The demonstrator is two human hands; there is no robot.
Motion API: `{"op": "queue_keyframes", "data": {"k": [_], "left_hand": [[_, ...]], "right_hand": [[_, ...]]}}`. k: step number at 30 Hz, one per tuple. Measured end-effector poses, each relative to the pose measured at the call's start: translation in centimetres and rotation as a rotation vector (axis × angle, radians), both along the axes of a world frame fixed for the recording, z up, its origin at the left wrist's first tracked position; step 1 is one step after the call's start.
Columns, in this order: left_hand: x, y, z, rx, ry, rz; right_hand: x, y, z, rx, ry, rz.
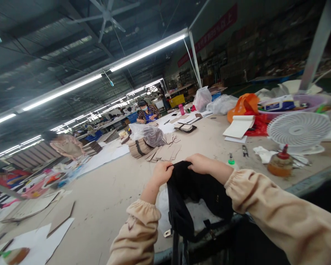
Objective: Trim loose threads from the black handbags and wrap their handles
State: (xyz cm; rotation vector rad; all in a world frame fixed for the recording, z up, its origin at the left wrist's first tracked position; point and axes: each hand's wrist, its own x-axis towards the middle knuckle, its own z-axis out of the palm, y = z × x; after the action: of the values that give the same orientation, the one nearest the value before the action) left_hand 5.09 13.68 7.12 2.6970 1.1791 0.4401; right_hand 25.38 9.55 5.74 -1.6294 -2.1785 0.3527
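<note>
Between my two hands a black fabric bag (201,186) is held up by its top edge, at the front of the worktable. My left hand (162,173) pinches the edge at the left, fingers closed. A short way to the right, my right hand (200,163) grips the same edge, also closed. Below, black straps with metal fittings hang over the table's front edge. White sheet material (197,209) shows through the gap in the bag. Near the bag's lower left lies a small metal-and-white tag (167,233).
Cut brown board pieces (164,151) lie beyond my hands. To the right are a white fan (299,129), a glue bottle (281,163), nippers (245,151) and a small green-based bottle (231,159). Boards (61,219) lie at left. Other people work farther off.
</note>
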Motion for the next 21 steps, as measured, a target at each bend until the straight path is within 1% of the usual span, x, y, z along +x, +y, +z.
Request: {"op": "queue_keyframes", "data": {"k": [4,7,9,12,15,18,21], "left_hand": [[0.2,-0.1,0.4,0.006,0.022,-0.048],[0.5,-0.1,0.3,0.063,0.057,-0.023],[0.6,0.1,0.0,0.074,0.068,-0.012],[0.8,0.3,-0.4,0.026,0.034,0.005],[1.0,0.6,-0.6,0.009,0.011,0.058],[1.2,0.5,-0.5,-0.008,-0.005,0.073],[0.9,0.0,-0.1,-0.068,-0.038,0.054]], "right_hand": [[-1.0,-0.5,0.0,-0.026,-0.034,-0.039],[-1.7,-0.7,0.3,-0.033,-0.058,-0.051],[-1.9,-0.9,0.5,-0.04,-0.073,-0.053],[-1.9,-0.8,0.7,-0.076,-0.097,-0.051],[-1.8,-0.7,0.8,-0.11,-0.125,-0.063],[-1.8,-0.7,0.8,-0.117,-0.142,-0.08],[-1.9,-0.9,0.9,-0.124,-0.146,-0.081]]}}
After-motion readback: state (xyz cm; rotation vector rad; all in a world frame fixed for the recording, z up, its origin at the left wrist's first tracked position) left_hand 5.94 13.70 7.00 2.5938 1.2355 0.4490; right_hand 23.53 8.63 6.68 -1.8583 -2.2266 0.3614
